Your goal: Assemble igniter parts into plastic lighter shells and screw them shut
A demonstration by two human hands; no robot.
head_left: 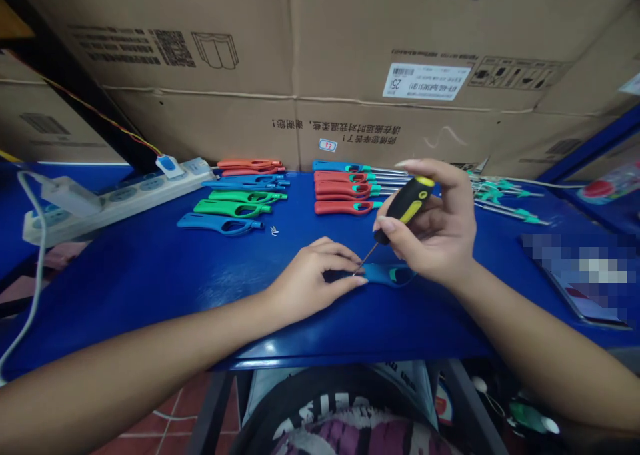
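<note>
My right hand [440,222] grips a black and yellow screwdriver [411,202], its thin shaft slanting down to the left. The screwdriver's tip meets a small screw at the left part of a blue lighter casing [381,274] lying on the blue table. My left hand [317,274] pinches that casing at its left end, thumb below and fingers above, close to the tip. The casing's far left end is hidden under the left hand. Beyond the hands, red lighters [340,189] with metal rods lie in a row.
Blue, green and orange casings [233,208] lie at the back left, beside small loose screws [275,230]. A power strip [125,198] is further left. Rods with green parts [515,208] and a phone-like object [575,282] are right. A cardboard box [250,62] stands behind.
</note>
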